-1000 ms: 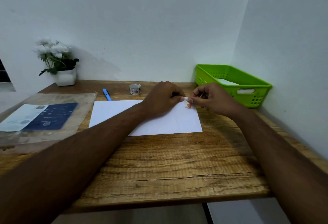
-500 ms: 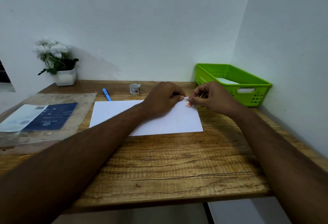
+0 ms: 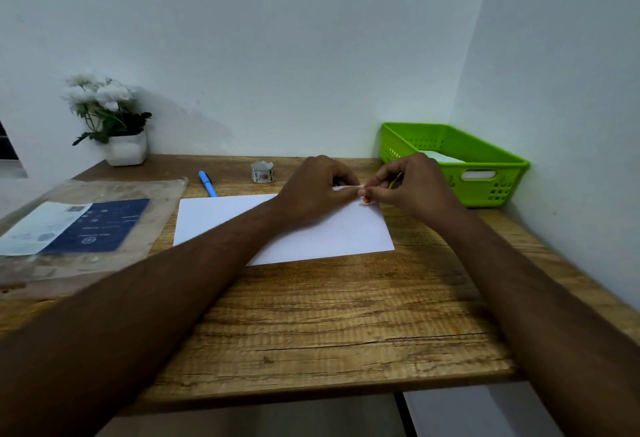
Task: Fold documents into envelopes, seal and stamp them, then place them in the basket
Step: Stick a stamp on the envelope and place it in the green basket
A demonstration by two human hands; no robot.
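Observation:
A white envelope (image 3: 332,232) lies flat in the middle of the wooden desk (image 3: 311,315). Both hands meet over its far right corner. My left hand (image 3: 313,190) and my right hand (image 3: 412,187) pinch a small stamp sticker (image 3: 366,199) with a red mark, held just above the envelope's corner. A thin yellowish strip shows between my right fingers. The green plastic basket (image 3: 491,173) stands at the back right against the wall, with white paper inside it. A small roll of stamp stickers (image 3: 262,172) sits behind the envelope.
A blue pen (image 3: 207,183) lies left of the roll. A clear plastic sleeve holding a blue and white printed sheet (image 3: 79,228) covers the desk's left side. A white pot of white flowers (image 3: 116,125) stands at the back left. Walls close the back and right.
Both hands have shifted slightly away from me, and the stamp sits closer in to my fingertips, over the envelope's corner. The envelope has not moved.

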